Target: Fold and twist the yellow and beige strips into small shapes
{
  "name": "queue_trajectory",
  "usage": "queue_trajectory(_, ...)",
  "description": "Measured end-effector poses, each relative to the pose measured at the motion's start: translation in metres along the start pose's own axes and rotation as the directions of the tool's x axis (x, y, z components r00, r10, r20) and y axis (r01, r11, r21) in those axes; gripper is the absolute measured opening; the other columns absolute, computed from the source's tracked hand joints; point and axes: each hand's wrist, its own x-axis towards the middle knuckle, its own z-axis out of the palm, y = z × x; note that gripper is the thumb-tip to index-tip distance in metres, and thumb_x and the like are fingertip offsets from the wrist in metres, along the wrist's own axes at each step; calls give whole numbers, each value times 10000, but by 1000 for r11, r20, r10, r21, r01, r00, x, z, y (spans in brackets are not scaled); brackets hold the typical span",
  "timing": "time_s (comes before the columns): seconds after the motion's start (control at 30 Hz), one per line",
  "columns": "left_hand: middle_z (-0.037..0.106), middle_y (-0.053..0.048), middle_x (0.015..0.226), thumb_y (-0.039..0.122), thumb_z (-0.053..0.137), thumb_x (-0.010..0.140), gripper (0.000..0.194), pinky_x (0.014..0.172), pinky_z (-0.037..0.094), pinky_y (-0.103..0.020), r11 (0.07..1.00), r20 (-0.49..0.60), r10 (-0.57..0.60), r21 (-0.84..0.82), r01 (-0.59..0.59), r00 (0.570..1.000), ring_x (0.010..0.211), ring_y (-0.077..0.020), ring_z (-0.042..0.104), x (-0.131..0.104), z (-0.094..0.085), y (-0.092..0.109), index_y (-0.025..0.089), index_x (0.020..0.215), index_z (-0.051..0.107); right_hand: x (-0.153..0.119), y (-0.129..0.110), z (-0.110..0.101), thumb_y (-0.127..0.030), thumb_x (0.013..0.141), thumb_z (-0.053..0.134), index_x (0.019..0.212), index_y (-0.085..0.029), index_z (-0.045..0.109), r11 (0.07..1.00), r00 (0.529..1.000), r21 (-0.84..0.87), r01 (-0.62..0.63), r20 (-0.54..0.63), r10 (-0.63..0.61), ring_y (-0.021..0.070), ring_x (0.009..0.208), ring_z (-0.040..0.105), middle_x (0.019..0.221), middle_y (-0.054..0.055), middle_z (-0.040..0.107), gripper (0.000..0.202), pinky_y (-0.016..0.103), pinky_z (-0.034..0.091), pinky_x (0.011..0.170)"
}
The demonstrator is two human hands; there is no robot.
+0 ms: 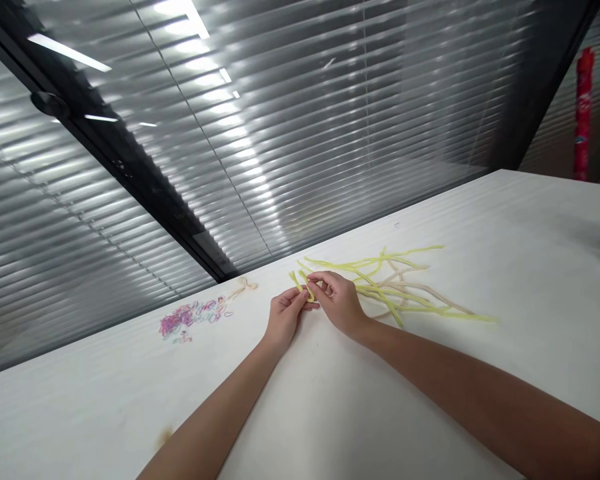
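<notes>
My left hand (287, 313) and my right hand (336, 301) meet near the far edge of the white table. Between their fingertips is a bent yellow fuzzy strand (296, 280), its ends pointing up and away. The fingers of both hands are closed in a pinch on it. Just right of my right hand lies a loose spread of yellow strands (415, 308), crossing one another, with several beige strands (425, 289) among them.
Left of my hands, a pile of small pink, purple and teal loops (185, 318) lies near a beige twisted piece (244, 287). Window blinds (300, 120) rise behind the table (105, 400). A red object (583, 113) stands beyond it at right.
</notes>
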Motion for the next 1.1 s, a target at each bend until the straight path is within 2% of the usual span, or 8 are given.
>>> queue_trajectory(0.23,725,-86,882,357,701,766,251,768,496,-298,998,72,6,54,-10,997,740,-194,680,-3,2,3,144,893,737,0,-1,0,-279,855,548,942,-209,661,1000,1000,4,-8,1,8,143,728,596,904,28,699,159,259,480,654)
queue_trajectory(0.57,700,-59,776,365,694,768,228,760,483,-286,991,95,22,128,-34,995,696,-169,638,-3,2,5,149,821,742,-1,1,1,-265,848,552,934,-223,660,1000,1000,4,-6,15,6,150,748,605,868,15,694,145,258,483,652)
queue_trajectory(0.9,692,-58,705,381,711,740,233,775,469,-297,986,90,17,163,-31,996,705,-187,616,-3,-1,5,154,709,750,-1,-1,1,-282,834,577,904,-221,680,999,1000,38,5,6,-5,141,703,599,827,15,697,139,253,483,624)
queue_trajectory(1.1,697,-54,688,376,678,771,236,783,467,-310,975,121,60,204,-84,991,715,-191,621,-2,-6,1,167,685,749,0,-5,-1,-258,823,589,878,-218,687,997,1000,68,24,0,-24,135,672,591,824,18,702,119,251,465,595)
